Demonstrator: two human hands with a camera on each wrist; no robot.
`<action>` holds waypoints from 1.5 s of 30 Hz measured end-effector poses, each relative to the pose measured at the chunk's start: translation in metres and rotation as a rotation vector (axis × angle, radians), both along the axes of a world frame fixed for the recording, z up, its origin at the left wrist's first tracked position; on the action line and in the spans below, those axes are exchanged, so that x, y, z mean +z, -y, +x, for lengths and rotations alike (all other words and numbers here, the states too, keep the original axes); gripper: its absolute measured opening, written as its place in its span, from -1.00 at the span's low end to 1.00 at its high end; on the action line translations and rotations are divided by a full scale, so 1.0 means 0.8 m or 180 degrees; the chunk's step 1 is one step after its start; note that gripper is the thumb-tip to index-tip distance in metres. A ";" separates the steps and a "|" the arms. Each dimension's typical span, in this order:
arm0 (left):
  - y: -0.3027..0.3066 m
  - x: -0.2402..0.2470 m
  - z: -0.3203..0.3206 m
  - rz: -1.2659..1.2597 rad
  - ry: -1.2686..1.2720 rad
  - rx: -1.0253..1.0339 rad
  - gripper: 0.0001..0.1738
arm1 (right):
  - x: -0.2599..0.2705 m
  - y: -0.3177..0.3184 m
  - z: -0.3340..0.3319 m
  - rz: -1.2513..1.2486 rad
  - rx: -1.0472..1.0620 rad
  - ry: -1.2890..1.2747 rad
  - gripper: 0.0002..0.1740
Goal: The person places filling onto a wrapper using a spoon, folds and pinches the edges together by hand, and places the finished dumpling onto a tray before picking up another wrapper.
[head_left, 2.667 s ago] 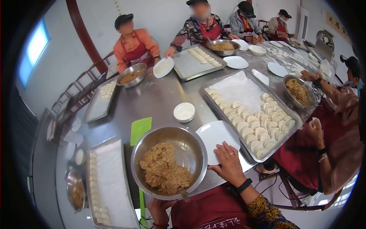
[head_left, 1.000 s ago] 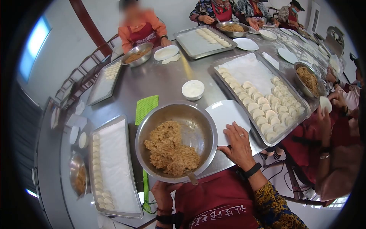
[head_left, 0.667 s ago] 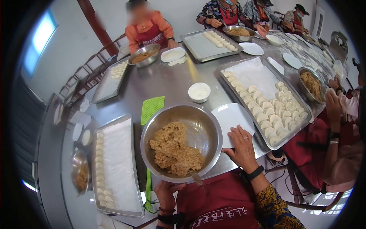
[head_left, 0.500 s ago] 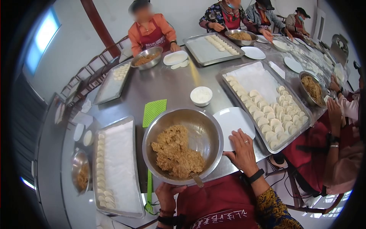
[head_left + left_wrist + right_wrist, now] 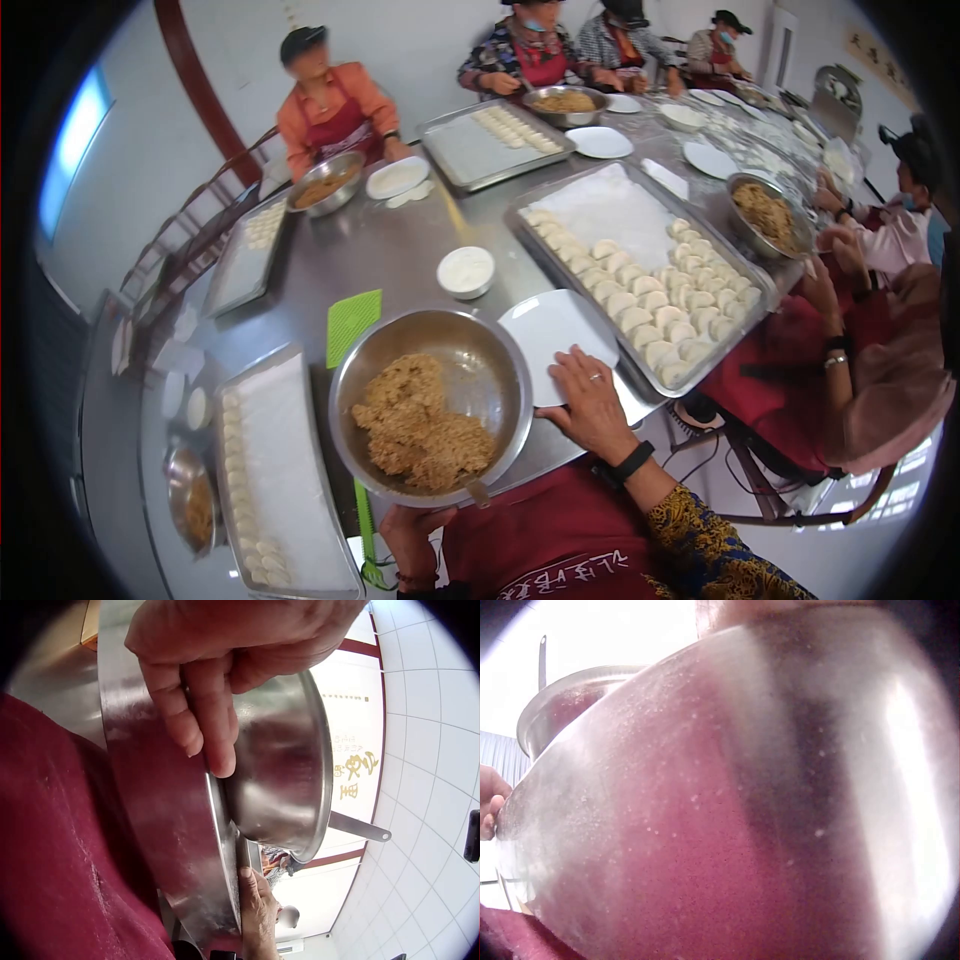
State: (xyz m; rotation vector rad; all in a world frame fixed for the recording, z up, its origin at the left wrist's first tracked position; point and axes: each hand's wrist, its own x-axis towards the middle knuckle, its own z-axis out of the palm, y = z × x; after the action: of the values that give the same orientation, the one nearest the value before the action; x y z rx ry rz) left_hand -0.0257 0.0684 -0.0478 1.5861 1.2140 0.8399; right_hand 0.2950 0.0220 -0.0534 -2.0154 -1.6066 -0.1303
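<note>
A steel bowl [image 5: 500, 385] of brown filling [image 5: 420, 425] stands near the table edge, with a handle [image 5: 478, 492] over its rim. Below it, my left hand [image 5: 408, 542] rests at the table edge; the left wrist view shows this hand [image 5: 240, 645] with loosely bent fingertips touching the edge beside the bowl [image 5: 281, 765]. My right hand [image 5: 592, 408] lies spread over the near rim of a white plate [image 5: 550, 330], right of the bowl. Only a blurred part of the right hand [image 5: 757, 609] shows in the right wrist view.
Dumpling trays stand left [image 5: 280, 450] and right [image 5: 600, 205]. A white bowl [image 5: 466, 272] and green perforated sheet [image 5: 350, 322] lie beyond the steel bowl. A green-handled tool [image 5: 365, 520] hangs by the left hand. Several people sit around the table.
The head view has shifted, while both my hands keep their places. The person in orange has a plate resting on the table that another person was holding out earlier; flat white pieces now lie beside it.
</note>
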 end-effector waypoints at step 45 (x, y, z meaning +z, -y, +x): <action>0.079 0.059 -0.118 -0.1676 0.0646 0.0434 -0.54 | -0.019 -0.022 0.024 0.0400 0.0438 -0.0208 -0.22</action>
State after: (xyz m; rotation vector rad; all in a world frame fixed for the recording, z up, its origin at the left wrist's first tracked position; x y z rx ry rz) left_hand -0.1203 0.0053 -0.0004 0.9809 1.2754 0.6741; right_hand 0.3144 0.0398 -0.0686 -1.7911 -1.6480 -0.1099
